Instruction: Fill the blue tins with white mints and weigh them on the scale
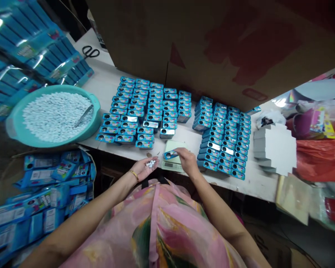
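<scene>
Palm up at the table's front edge, my left hand cups several small white pellets. My right hand has its fingers closed on one end of a small blue tin, held over a pale green scale. Rows of similar blue tins with dark round openings stand behind the scale. More rows of them stand to its right, some with white pellets on top. To the left, a turquoise basin is full of white pellets, with a metal scoop lying in them.
A large cardboard box walls off the table's back. Black-handled scissors lie at the back left. Blue packs are stacked behind the basin; loose blue tins fill a box below it. White cartons and plastic bags sit right.
</scene>
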A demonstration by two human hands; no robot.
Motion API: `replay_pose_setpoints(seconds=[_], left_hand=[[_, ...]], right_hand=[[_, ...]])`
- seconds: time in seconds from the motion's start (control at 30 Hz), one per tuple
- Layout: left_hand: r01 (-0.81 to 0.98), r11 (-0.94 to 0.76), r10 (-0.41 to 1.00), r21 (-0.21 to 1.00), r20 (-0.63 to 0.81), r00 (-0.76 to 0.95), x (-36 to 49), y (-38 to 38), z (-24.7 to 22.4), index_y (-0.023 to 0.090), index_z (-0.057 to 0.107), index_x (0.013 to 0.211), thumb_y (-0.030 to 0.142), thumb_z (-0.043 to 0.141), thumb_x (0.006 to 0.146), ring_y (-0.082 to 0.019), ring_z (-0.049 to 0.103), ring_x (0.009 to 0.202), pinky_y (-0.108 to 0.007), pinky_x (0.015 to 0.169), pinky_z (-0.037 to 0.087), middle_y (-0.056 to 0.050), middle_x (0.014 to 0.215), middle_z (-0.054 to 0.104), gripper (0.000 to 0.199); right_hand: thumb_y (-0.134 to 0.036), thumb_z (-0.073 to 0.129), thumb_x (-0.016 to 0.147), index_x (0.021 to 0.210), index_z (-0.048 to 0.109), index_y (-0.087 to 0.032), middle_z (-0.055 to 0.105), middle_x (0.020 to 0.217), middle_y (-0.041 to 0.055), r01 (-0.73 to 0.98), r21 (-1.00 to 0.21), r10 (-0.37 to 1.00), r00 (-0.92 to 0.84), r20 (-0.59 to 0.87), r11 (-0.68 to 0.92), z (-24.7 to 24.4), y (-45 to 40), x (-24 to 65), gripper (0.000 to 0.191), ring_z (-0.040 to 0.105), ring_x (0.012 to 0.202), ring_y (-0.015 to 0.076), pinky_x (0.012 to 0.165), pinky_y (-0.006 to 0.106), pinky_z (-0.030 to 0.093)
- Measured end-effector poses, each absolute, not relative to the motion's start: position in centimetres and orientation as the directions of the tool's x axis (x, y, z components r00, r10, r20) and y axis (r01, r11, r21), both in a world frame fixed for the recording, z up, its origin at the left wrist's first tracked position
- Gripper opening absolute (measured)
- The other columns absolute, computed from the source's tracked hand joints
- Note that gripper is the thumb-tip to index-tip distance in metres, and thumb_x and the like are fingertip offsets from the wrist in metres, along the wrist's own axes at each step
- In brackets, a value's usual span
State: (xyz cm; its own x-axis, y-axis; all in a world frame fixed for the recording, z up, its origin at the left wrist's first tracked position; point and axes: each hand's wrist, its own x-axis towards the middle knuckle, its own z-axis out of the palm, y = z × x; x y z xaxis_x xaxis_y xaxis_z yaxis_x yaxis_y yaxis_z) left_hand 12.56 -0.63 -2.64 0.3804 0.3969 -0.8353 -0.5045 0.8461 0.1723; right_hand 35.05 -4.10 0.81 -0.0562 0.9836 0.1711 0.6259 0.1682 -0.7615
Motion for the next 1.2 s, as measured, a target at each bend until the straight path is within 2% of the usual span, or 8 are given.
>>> replay_pose_setpoints(seconds=[0.13,0.3,0.43,0.63,0.73,0.83,0.97,1.2], left_hand=[[-0.545,0.818,0.415,0.184,-0.845,0.337,11.1,-0.7,-3.0,0.005,0.060,0.090,0.004,0.049,0.076,-0.018,0.063,0.072,-0.027,0.063,0.055,-0.014,0.077,0.063,0.018],[-0.546,0.816,0.413,0.188,-0.851,0.325,10.6,-1.4,-3.3,0.004,0.059,0.088,0.004,0.048,0.075,-0.018,0.063,0.073,-0.027,0.065,0.055,-0.014,0.078,0.063,0.017],[-0.546,0.817,0.424,0.184,-0.834,0.354,11.1,-1.3,-2.6,0.003,0.060,0.087,0.006,0.048,0.076,-0.019,0.062,0.075,-0.028,0.067,0.054,-0.015,0.080,0.063,0.017],[-0.546,0.824,0.409,0.154,-0.827,0.385,12.2,-0.3,-3.1,0.002,0.059,0.088,0.014,0.045,0.079,-0.021,0.062,0.078,-0.031,0.069,0.052,-0.017,0.081,0.063,0.021],[-0.534,0.835,0.402,0.136,-0.813,0.421,14.1,0.4,-3.6,0.004,0.059,0.086,0.019,0.045,0.080,-0.021,0.061,0.072,-0.033,0.065,0.052,-0.017,0.078,0.063,0.022],[-0.567,0.815,0.426,0.121,-0.788,0.445,16.8,1.2,-3.2,0.008,0.058,0.079,0.024,0.045,0.080,-0.018,0.060,0.061,-0.032,0.060,0.051,-0.011,0.066,0.061,0.021],[-0.614,0.786,0.436,0.074,-0.770,0.465,19.6,2.2,-2.0,0.011,0.057,0.075,0.021,0.045,0.079,-0.015,0.059,0.056,-0.029,0.058,0.049,-0.006,0.060,0.059,0.017],[-0.540,0.840,0.390,0.045,-0.742,0.545,21.1,2.8,-2.4,0.006,0.060,0.080,0.015,0.046,0.076,-0.017,0.061,0.061,-0.026,0.057,0.048,-0.012,0.069,0.064,0.017]], right_hand=[[-0.023,0.043,0.083,0.097,0.061,-0.024,0.061,0.093,0.0039,0.596,-0.803,0.978,0.157,0.138,0.018,1.0,-4.5,37.8,0.023,0.057,0.088,0.0163,0.080,0.033,0.047],[-0.022,0.057,0.072,0.119,0.045,-0.025,0.051,0.116,0.0058,0.585,-0.811,0.999,-0.019,-0.029,-0.013,-1.2,-4.3,38.7,0.049,0.051,0.100,0.0180,0.081,0.035,0.046],[-0.023,0.063,0.065,0.123,0.038,-0.024,0.046,0.123,0.0062,0.497,-0.865,0.991,-0.057,-0.118,-0.074,-4.1,-3.4,38.0,0.062,0.045,0.110,0.0191,0.088,0.037,0.041],[-0.027,0.056,0.073,0.109,0.051,-0.019,0.057,0.102,0.0040,0.489,-0.872,0.987,-0.118,-0.107,-0.036,-4.6,-2.7,36.9,0.038,0.054,0.092,0.0174,0.084,0.033,0.042],[-0.024,0.052,0.077,0.109,0.052,-0.020,0.056,0.102,0.0058,0.656,-0.747,0.990,-0.141,0.019,0.108,-1.4,-2.9,35.7,0.033,0.050,0.095,0.0197,0.084,0.034,0.040],[-0.019,0.051,0.078,0.116,0.049,-0.024,0.053,0.108,0.0074,0.845,-0.459,0.961,-0.254,0.106,0.274,2.6,-3.1,34.2,0.038,0.044,0.101,0.0227,0.092,0.040,0.032],[-0.014,0.043,0.082,0.116,0.049,-0.023,0.054,0.108,0.0079,0.905,-0.136,0.912,-0.384,0.143,0.403,5.6,-3.1,32.7,0.036,0.042,0.102,0.0228,0.096,0.043,0.025],[-0.016,0.042,0.084,0.119,0.046,-0.027,0.052,0.113,0.0065,0.890,-0.018,0.874,-0.442,0.203,0.455,4.9,-4.2,33.6,0.037,0.039,0.107,0.0225,0.095,0.042,0.025]])
